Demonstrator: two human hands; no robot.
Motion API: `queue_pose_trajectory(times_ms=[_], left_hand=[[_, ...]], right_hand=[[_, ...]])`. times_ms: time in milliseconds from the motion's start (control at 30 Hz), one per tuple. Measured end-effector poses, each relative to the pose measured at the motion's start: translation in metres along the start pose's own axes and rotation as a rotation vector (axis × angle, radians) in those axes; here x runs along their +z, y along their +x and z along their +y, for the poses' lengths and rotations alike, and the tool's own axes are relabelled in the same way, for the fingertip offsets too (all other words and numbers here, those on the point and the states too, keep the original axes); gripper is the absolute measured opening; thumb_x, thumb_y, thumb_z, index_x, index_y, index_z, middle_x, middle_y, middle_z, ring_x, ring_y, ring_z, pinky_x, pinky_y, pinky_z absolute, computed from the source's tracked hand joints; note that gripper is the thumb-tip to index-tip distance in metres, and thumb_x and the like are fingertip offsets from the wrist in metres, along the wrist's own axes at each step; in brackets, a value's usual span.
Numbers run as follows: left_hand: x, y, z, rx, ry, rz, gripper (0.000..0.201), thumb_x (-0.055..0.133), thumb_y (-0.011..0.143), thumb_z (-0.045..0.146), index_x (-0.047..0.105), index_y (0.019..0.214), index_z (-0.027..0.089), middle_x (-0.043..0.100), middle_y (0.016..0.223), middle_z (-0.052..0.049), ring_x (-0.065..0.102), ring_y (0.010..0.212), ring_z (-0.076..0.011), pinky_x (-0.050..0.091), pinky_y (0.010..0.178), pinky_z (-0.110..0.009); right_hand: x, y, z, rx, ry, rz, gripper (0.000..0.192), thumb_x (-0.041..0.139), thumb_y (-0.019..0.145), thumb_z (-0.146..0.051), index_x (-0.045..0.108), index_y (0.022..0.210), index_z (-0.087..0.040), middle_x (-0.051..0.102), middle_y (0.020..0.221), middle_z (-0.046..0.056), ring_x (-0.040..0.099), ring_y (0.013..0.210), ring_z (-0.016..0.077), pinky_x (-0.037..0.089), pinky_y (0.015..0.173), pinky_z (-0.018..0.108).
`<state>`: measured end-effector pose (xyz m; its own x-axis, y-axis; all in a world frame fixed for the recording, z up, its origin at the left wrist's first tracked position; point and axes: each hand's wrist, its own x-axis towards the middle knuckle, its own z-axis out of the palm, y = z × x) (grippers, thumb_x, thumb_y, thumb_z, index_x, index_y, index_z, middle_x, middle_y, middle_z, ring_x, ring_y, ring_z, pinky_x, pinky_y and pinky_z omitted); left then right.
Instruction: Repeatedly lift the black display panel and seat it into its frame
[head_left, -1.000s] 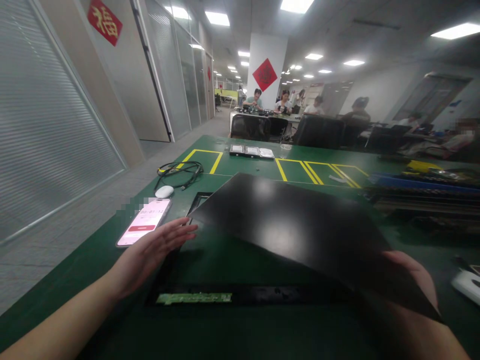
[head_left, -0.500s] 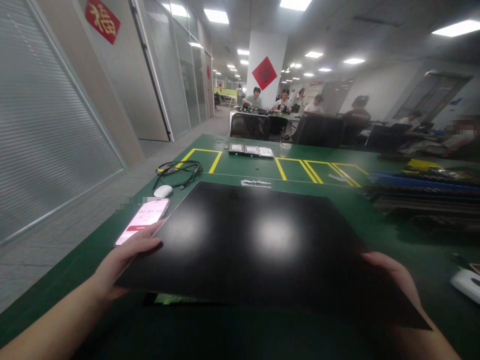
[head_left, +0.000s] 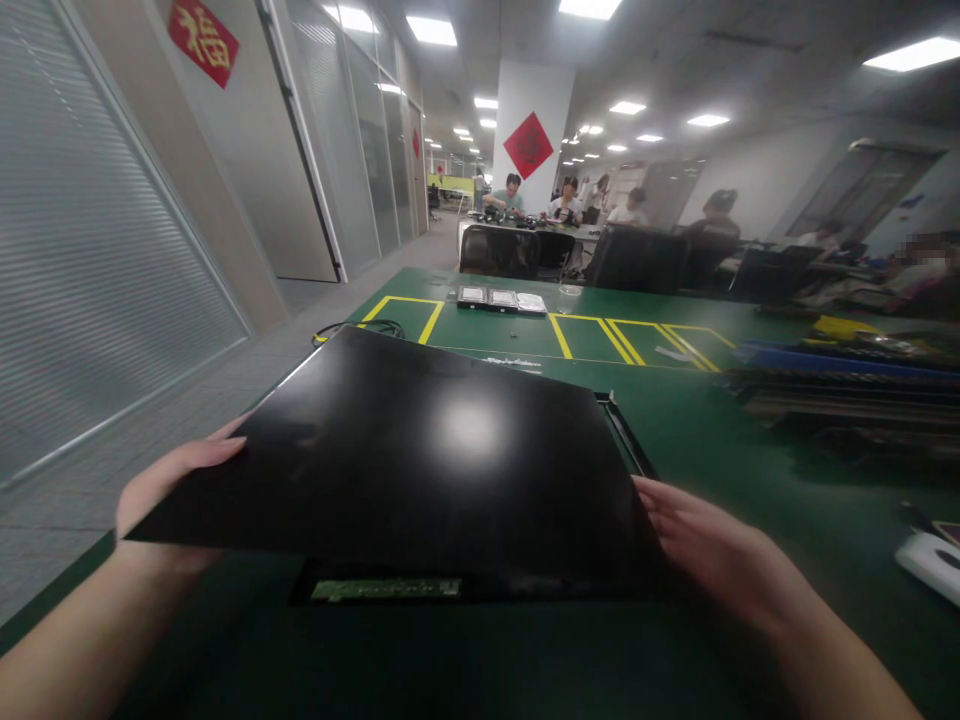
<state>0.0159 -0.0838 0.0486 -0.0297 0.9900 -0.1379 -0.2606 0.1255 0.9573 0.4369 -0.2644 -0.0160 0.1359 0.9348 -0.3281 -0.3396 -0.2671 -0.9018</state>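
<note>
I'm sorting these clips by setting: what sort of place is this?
Probably an electronics workshop inside an office. A green bench mat carries yellow marked bays, both hands hold a black panel, and seated people work at another table.

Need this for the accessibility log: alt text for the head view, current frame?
Two bare hands hold a large glossy black panel tilted above a green table: the left hand grips its left edge, the right hand is at its right edge. A black frame with a green strip lies beneath, and people sit at desks behind.
</note>
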Motion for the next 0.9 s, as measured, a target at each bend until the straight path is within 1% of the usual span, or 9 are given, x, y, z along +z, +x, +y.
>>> queue_pose_trajectory(times_ms=[67, 133, 200, 300, 433, 567, 667, 800, 900], left_hand=[[0.0, 0.0, 0.0, -0.051, -0.018, -0.003, 0.06, 0.065, 0.066, 0.022, 0.07, 0.126, 0.015, 0.083, 0.091, -0.005, 0.075, 0.1, -0.0386, 0.067, 0.075, -0.045], [-0.001, 0.001, -0.001, -0.093, -0.061, 0.022, 0.062, 0.066, 0.065, 0.02, 0.069, 0.127, 0.015, 0.083, 0.094, -0.006, 0.077, 0.093, -0.0353, 0.068, 0.069, -0.04], [-0.002, 0.002, -0.003, -0.118, -0.081, 0.047, 0.062, 0.068, 0.066, 0.02, 0.068, 0.129, 0.016, 0.084, 0.095, -0.005, 0.079, 0.083, -0.0309, 0.067, 0.06, -0.033], [-0.003, 0.002, -0.006, -0.145, -0.079, 0.05, 0.063, 0.071, 0.069, 0.02, 0.066, 0.132, 0.018, 0.084, 0.093, -0.003, 0.079, 0.073, -0.0264, 0.065, 0.055, -0.029], [-0.004, 0.001, -0.009, -0.137, -0.088, 0.037, 0.068, 0.073, 0.067, 0.019, 0.063, 0.135, 0.017, 0.084, 0.092, -0.002, 0.079, 0.078, -0.0257, 0.064, 0.055, -0.025], [-0.005, 0.002, -0.015, -0.172, -0.047, 0.007, 0.069, 0.08, 0.064, 0.025, 0.066, 0.132, 0.022, 0.084, 0.098, 0.0, 0.079, 0.082, -0.0266, 0.065, 0.058, -0.026], [-0.006, 0.003, -0.022, -0.164, -0.033, -0.072, 0.068, 0.086, 0.058, 0.029, 0.071, 0.125, 0.023, 0.084, 0.097, 0.0, 0.079, 0.084, -0.0284, 0.065, 0.059, -0.026], [-0.002, 0.001, -0.028, -0.148, -0.014, -0.137, 0.059, 0.088, 0.058, 0.03, 0.076, 0.116, 0.026, 0.084, 0.093, 0.002, 0.079, 0.08, -0.0266, 0.063, 0.058, -0.024], [0.001, -0.002, -0.032, -0.151, -0.021, -0.166, 0.059, 0.086, 0.061, 0.03, 0.075, 0.119, 0.026, 0.083, 0.101, 0.0, 0.078, 0.09, -0.0276, 0.064, 0.066, -0.025]], right_hand=[[-0.001, 0.0, -0.002, -0.024, -0.027, 0.113, 0.055, 0.062, 0.082, -0.039, 0.061, 0.136, -0.026, 0.065, 0.135, 0.011, 0.062, 0.119, 0.0321, 0.047, 0.1, 0.047], [0.0, 0.0, -0.004, -0.037, -0.033, 0.195, 0.062, 0.063, 0.081, -0.039, 0.054, 0.141, -0.026, 0.067, 0.132, 0.013, 0.065, 0.113, 0.0313, 0.048, 0.097, 0.047], [0.004, -0.001, -0.007, -0.039, -0.034, 0.235, 0.066, 0.063, 0.081, -0.04, 0.05, 0.143, -0.025, 0.068, 0.131, 0.014, 0.067, 0.11, 0.0309, 0.048, 0.096, 0.047], [0.009, -0.002, -0.01, -0.039, -0.068, 0.261, 0.067, 0.064, 0.081, -0.039, 0.047, 0.144, -0.024, 0.068, 0.13, 0.014, 0.066, 0.113, 0.0302, 0.048, 0.094, 0.044], [0.01, -0.002, -0.01, -0.07, -0.153, 0.312, 0.071, 0.065, 0.079, -0.04, 0.044, 0.146, -0.026, 0.07, 0.129, 0.012, 0.064, 0.115, 0.0296, 0.049, 0.092, 0.042], [-0.002, 0.004, -0.008, -0.095, -0.253, 0.386, 0.076, 0.068, 0.075, -0.043, 0.045, 0.145, -0.024, 0.07, 0.128, 0.014, 0.064, 0.116, 0.0323, 0.05, 0.089, 0.042], [-0.01, 0.007, -0.008, -0.078, -0.303, 0.443, 0.077, 0.07, 0.072, -0.045, 0.048, 0.143, -0.024, 0.071, 0.126, 0.012, 0.064, 0.114, 0.0327, 0.05, 0.085, 0.041], [-0.008, 0.007, -0.009, -0.088, -0.385, 0.522, 0.072, 0.07, 0.07, -0.049, 0.054, 0.136, -0.025, 0.073, 0.121, 0.01, 0.062, 0.112, 0.0322, 0.047, 0.082, 0.039], [-0.004, 0.007, -0.01, -0.075, -0.443, 0.579, 0.068, 0.07, 0.069, -0.049, 0.058, 0.131, -0.024, 0.075, 0.116, 0.01, 0.061, 0.109, 0.033, 0.046, 0.079, 0.04]])
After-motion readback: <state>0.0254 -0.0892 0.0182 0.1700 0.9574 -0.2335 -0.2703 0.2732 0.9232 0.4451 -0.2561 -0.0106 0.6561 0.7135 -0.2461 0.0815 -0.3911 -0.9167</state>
